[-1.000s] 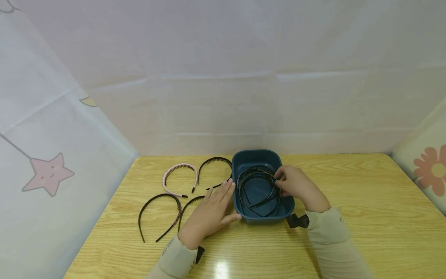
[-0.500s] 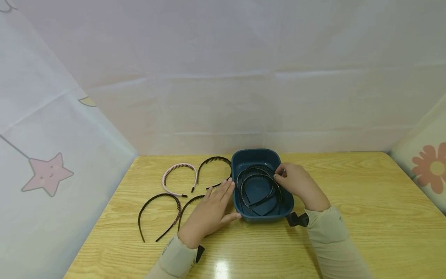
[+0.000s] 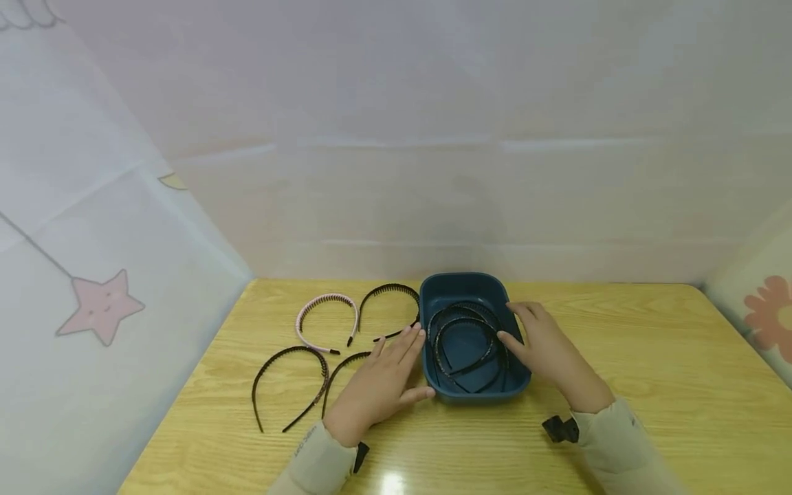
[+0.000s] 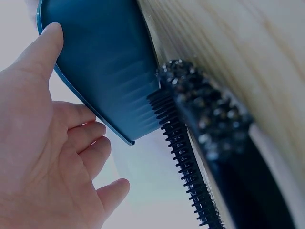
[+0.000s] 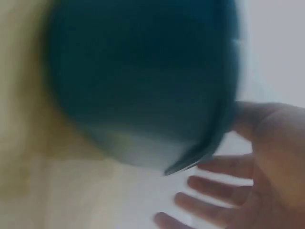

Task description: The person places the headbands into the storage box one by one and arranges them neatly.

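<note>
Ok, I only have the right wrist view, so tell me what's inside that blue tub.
Observer: Several dark headbands, overlapping inside the tub.
Operator: Now report where the other hand is.
Observer: The left hand is at the tub's left side.
Operator: Tell me whether anything lies outside it.
Observer: Yes, more headbands lie on the table to the tub's left, among them a pink headband.
</note>
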`<move>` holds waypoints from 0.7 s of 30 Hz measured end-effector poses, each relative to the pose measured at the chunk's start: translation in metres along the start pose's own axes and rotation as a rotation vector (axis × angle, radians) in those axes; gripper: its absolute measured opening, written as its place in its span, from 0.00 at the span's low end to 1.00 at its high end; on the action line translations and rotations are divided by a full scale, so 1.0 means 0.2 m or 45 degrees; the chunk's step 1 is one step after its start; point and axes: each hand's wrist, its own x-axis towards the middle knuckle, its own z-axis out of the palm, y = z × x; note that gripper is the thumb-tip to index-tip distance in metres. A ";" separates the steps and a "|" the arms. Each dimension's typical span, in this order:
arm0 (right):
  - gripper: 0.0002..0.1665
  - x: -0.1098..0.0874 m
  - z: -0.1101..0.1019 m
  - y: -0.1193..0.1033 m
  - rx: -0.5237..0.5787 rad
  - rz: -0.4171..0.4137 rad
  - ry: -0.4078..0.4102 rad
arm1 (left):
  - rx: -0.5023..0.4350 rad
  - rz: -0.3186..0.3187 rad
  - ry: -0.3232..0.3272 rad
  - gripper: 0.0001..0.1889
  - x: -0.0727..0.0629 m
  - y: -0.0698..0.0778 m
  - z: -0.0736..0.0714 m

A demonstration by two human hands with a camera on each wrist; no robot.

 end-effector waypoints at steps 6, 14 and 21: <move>0.47 -0.07 0.06 0.09 -0.083 -0.163 -0.072 | 0.015 -0.004 0.004 0.48 0.01 0.01 0.00; 0.47 -0.10 0.07 0.15 -0.107 -0.170 -0.115 | 0.021 -0.021 0.002 0.50 0.01 0.00 0.01; 0.48 -0.10 0.08 0.16 -0.133 -0.209 -0.130 | 0.002 -0.063 -0.001 0.47 0.00 -0.06 -0.05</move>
